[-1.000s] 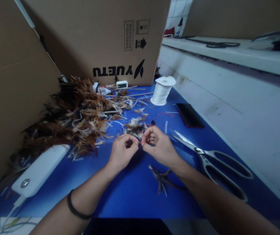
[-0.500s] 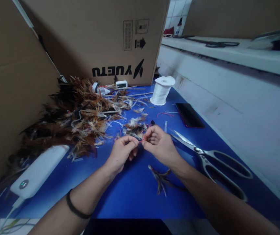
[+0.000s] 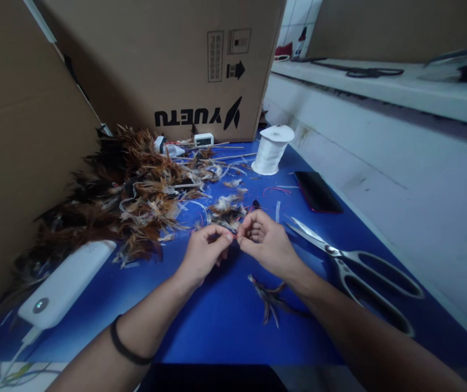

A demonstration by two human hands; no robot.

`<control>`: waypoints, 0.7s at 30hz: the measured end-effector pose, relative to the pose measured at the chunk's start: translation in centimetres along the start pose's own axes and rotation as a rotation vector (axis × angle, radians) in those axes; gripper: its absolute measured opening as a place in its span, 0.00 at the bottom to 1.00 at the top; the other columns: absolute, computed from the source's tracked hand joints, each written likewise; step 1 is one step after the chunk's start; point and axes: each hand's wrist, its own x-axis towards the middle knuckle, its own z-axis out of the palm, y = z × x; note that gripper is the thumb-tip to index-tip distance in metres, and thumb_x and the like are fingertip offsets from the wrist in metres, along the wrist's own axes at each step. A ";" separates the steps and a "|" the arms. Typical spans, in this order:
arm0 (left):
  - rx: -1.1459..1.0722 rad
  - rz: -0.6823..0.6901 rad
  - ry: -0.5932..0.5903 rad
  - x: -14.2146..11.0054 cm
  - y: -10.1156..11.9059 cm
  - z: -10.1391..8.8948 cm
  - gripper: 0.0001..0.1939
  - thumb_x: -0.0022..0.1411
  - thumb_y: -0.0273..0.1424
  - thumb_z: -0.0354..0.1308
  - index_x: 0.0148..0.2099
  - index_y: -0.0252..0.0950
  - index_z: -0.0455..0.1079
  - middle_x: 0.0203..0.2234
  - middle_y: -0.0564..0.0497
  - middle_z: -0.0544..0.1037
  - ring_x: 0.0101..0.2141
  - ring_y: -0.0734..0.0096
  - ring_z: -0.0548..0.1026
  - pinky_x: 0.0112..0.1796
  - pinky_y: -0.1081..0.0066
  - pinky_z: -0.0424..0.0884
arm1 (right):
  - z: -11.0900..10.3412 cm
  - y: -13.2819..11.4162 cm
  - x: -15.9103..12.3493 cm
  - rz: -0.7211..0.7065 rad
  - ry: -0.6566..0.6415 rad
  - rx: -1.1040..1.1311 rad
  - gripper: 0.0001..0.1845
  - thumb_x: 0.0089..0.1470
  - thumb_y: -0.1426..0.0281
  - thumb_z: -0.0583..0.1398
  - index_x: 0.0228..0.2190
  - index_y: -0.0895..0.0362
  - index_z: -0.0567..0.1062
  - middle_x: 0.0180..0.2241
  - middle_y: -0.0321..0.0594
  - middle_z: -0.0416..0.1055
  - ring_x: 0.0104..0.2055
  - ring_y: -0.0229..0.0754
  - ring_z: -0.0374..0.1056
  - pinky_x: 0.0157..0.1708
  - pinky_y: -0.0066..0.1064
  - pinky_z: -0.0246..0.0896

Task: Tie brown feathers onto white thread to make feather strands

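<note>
Thumb and forefinger of my left hand [image 3: 205, 251] pinch a thin red thread [image 3: 234, 236]. Close beside it, my right hand [image 3: 268, 242] is closed in a pinch on the same thread, with its other fingers curled. Only a short bit of the thread shows between the fingertips. Just beyond the hands lies a small clump of brown, white and black feathers [image 3: 225, 206], partly covered by the fingers. A small dark feather bunch [image 3: 269, 296] rests on the blue table below my right wrist.
A large feather heap [image 3: 135, 185] fills the left back, before a cardboard box [image 3: 135, 60]. Scissors [image 3: 333, 251] lie partly open at right, near a dark phone [image 3: 319, 191]. A white ribbon spool [image 3: 273, 151] stands behind. A white power bank [image 3: 67, 283] is at left.
Both hands keep their pinch near the same spot, with only slight finger movement. The whole view has shifted a little; the things on the table stay put.
</note>
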 end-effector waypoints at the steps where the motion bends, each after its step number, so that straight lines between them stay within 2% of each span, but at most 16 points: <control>1: -0.070 -0.022 -0.012 0.0 0.1 0.0 0.09 0.53 0.35 0.58 0.31 0.34 0.68 0.14 0.57 0.66 0.15 0.81 0.61 0.15 0.81 0.57 | 0.0 0.0 0.0 0.002 0.000 0.001 0.10 0.39 0.72 0.60 0.26 0.55 0.62 0.24 0.33 0.66 0.26 0.34 0.63 0.28 0.30 0.62; 5: -0.353 -0.109 -0.067 0.0 0.2 0.1 0.07 0.52 0.33 0.58 0.30 0.34 0.66 0.15 0.57 0.66 0.16 0.82 0.62 0.16 0.82 0.55 | -0.1 -0.2 0.0 0.004 -0.003 0.005 0.10 0.39 0.74 0.59 0.26 0.55 0.62 0.24 0.33 0.66 0.26 0.34 0.63 0.29 0.30 0.62; 7: -0.398 -0.119 -0.078 0.0 0.2 0.1 0.06 0.52 0.32 0.57 0.30 0.34 0.65 0.15 0.57 0.66 0.17 0.82 0.61 0.16 0.82 0.55 | -0.2 -0.2 0.0 0.006 -0.005 0.004 0.10 0.39 0.74 0.59 0.26 0.55 0.62 0.24 0.33 0.66 0.25 0.34 0.63 0.29 0.30 0.62; 9: -0.348 -0.093 -0.063 -0.1 0.2 0.0 0.07 0.53 0.33 0.57 0.31 0.35 0.65 0.15 0.57 0.66 0.17 0.81 0.62 0.16 0.82 0.56 | -0.2 -0.2 0.0 0.002 -0.005 0.001 0.10 0.39 0.75 0.59 0.25 0.55 0.62 0.24 0.33 0.66 0.25 0.34 0.63 0.29 0.30 0.62; 13: -0.082 0.027 -0.037 0.0 0.0 -0.2 0.13 0.51 0.38 0.60 0.36 0.36 0.67 0.16 0.58 0.67 0.17 0.80 0.64 0.16 0.81 0.58 | -0.1 -0.2 -0.1 -0.011 -0.012 -0.012 0.10 0.39 0.74 0.59 0.26 0.55 0.62 0.24 0.32 0.66 0.25 0.34 0.63 0.28 0.29 0.61; 16: 0.028 0.092 -0.015 0.1 -0.1 -0.3 0.12 0.54 0.39 0.58 0.33 0.34 0.68 0.15 0.57 0.66 0.16 0.81 0.62 0.17 0.81 0.59 | -0.1 -0.1 -0.1 -0.022 -0.021 -0.022 0.10 0.40 0.74 0.59 0.26 0.55 0.62 0.23 0.32 0.66 0.25 0.34 0.62 0.28 0.29 0.61; 18: -0.026 0.075 0.003 0.2 0.0 -0.3 0.12 0.56 0.40 0.56 0.31 0.34 0.67 0.14 0.57 0.66 0.15 0.81 0.61 0.17 0.80 0.59 | -0.1 0.0 -0.1 -0.022 -0.024 -0.023 0.10 0.39 0.75 0.59 0.26 0.55 0.62 0.23 0.32 0.66 0.25 0.34 0.63 0.28 0.29 0.61; 21: -0.221 -0.002 -0.019 0.3 0.2 -0.4 0.13 0.56 0.40 0.56 0.32 0.34 0.64 0.14 0.57 0.65 0.16 0.81 0.61 0.17 0.81 0.57 | -0.1 0.1 0.0 -0.011 -0.017 -0.018 0.10 0.39 0.76 0.58 0.26 0.55 0.62 0.24 0.32 0.66 0.25 0.34 0.62 0.29 0.29 0.61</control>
